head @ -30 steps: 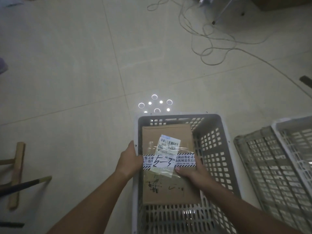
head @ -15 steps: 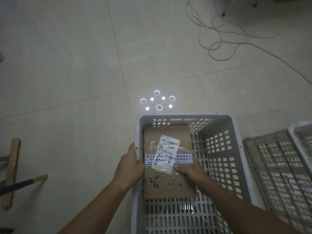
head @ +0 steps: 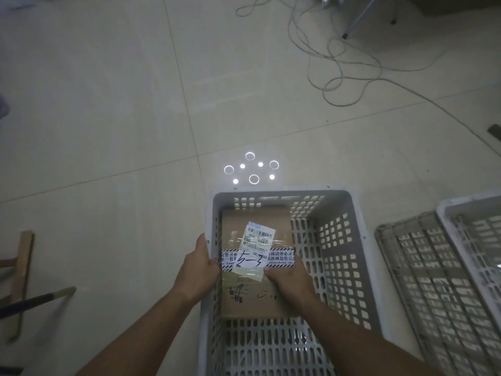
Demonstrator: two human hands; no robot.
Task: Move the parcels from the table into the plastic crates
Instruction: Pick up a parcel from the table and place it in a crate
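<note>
White shipping label (head: 258,238) on the brown cardboard parcel (head: 254,294): "A216"
Black-and-white striped tape band (head: 280,257): Chinese print, partly legible "视频"

Left hand (head: 197,271) fingers hidden behind the crate (head: 337,210) wall and parcel (head: 256,267) edge; right hand (head: 287,280) fingers hidden under the parcel; crate right of the right hand (head: 439,280) cut off by the frame edge.

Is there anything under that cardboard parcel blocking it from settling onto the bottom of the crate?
Nothing visible does. The parcel is already down inside the grey crate, and the bare slotted floor shows beside and before it; directly beneath is hidden.
</note>
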